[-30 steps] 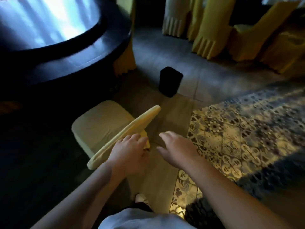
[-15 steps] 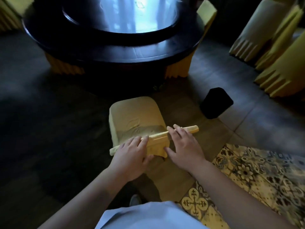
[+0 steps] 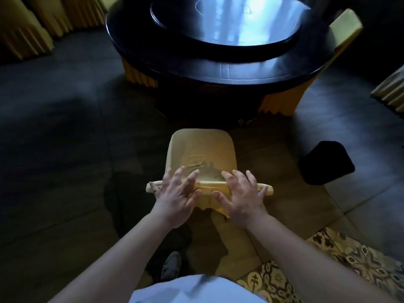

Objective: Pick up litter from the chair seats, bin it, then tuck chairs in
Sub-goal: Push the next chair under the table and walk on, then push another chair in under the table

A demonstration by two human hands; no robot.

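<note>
A yellow-covered chair (image 3: 201, 149) stands in front of me, its seat facing the round dark table (image 3: 220, 71). The seat shows only wrinkled cloth. My left hand (image 3: 177, 193) rests on the left half of the chair back's top edge, fingers spread and straight. On the right half my right hand (image 3: 242, 195) lies the same way, its thumb behind the back. A gap of floor separates the seat's front from the table. The black bin (image 3: 325, 162) sits on the floor to the chair's right.
A glass turntable (image 3: 225, 18) tops the table. Two covered chairs (image 3: 140, 77) (image 3: 284, 101) are tucked under the table's near edge. More covered chairs (image 3: 26, 29) stand at the far left and right edges. A patterned carpet (image 3: 328, 265) lies at the lower right.
The chair has swung round from slanting to squarely facing the table. My right hand came onto the chair back beside the left, and both hands' fingers have spread out straight.
</note>
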